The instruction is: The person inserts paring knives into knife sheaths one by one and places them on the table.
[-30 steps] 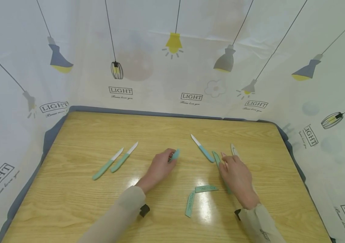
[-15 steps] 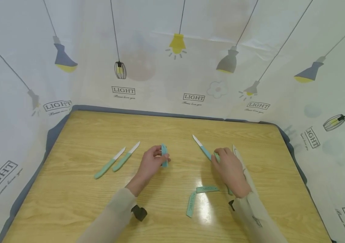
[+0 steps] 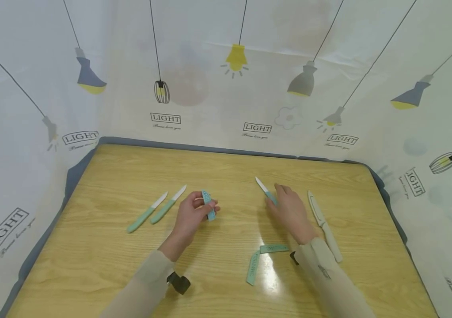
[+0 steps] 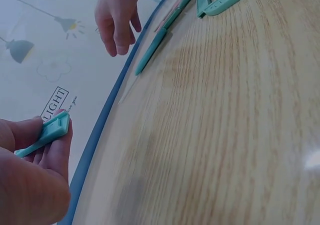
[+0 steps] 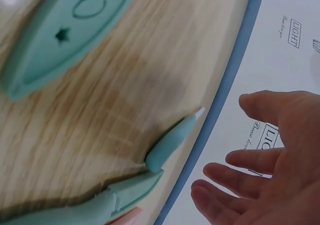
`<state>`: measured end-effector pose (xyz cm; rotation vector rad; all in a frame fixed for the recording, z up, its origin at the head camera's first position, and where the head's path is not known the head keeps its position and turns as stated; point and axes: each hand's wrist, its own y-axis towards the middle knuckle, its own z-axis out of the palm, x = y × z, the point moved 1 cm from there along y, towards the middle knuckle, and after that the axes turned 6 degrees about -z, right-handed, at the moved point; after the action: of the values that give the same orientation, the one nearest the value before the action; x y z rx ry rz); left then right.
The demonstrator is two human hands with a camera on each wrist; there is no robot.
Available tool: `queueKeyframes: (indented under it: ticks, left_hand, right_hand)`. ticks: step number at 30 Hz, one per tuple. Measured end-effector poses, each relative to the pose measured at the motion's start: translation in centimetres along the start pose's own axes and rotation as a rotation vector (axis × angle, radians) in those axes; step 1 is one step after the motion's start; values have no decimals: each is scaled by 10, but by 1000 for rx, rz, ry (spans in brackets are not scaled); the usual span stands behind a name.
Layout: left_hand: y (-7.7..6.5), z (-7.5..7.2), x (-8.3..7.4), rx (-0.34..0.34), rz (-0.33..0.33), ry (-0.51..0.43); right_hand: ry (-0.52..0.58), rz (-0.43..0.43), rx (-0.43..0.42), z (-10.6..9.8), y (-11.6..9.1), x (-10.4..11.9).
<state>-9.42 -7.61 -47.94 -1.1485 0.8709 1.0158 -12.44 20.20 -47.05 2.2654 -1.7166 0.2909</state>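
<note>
Blue sheath (image 3: 207, 198): is being held above the table (image 3: 218, 265).
Left hand (image 3: 190, 215): is pinching it between thumb and fingers.
Right hand (image 3: 292, 211): is hovering near the blue-handled knife (image 3: 269, 195), fingers standing apart.
Green-handled knives (image 3: 143, 218): are lying side by side.

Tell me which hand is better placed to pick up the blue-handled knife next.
Probably the right hand: it hovers open, close to the blue-handled knife, while the left hand is farther off and holds the blue sheath.
</note>
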Motion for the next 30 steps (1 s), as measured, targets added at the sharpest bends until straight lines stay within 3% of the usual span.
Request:
queueKeyframes:
  ticks: [7,16,24,30]
  left_hand:
    - [-4,-2,0,-2,4,-36]
    - [-4,-4,1,-12,9,-49]
    - [-4,-5,1,-18,16,-57]
    - [-3,-6,2,-23,16,-67]
  right_hand:
    - [-4,69,93,7,8,4]
    - [9,50,118,16,13,6]
    - [-131,54,76,21,14,7]
    - [-283,-64,-17,21,8,10]
